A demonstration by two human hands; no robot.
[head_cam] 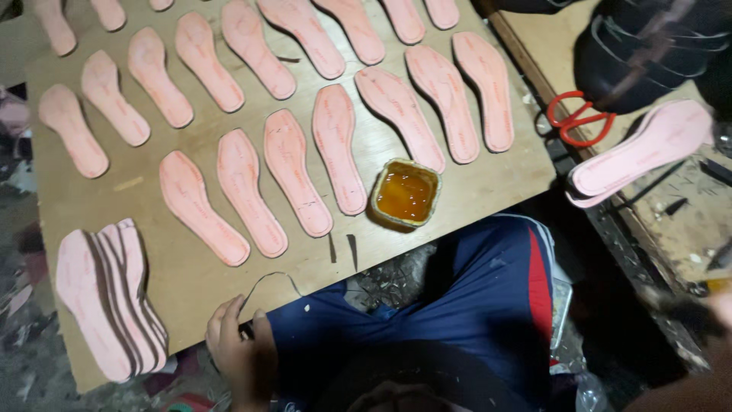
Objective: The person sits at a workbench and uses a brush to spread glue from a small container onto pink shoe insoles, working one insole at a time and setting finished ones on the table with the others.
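Step in hand: by the look of it, a pause in gluing pink insoles laid out in rows on a plywood board; no insole being coated or lifted right now.
Left hand: lower left of the frame, curled over the near edge of the board, thumb and fingers pinched on a thin dark strip or wire looping up from the edge; grip nearly closed, steadying the board on the lap.
Right hand: far right edge, badly blurred; cannot tell whether open or closed, or what, if anything, is held.
Glue pot: small squarish tub, amber liquid glossy and thick-looking, rim crusted; centre of the frame, just beside the nearest insoles.
Insoles: flat, elongated, rounded toe and narrower heel, matte pink with a faintly fibrous, scuffed face; spread apart across the upper and middle frame.
Stack: lower left corner of the board, fanned pile of insoles, dark edges showing between pink layers.
Loose pair: right of the frame, off the board, on a rough workbench near red-handled scissors.
Next move, as judged: likely calls for reaching the pot without tipping the board, then an even coat on one insole.
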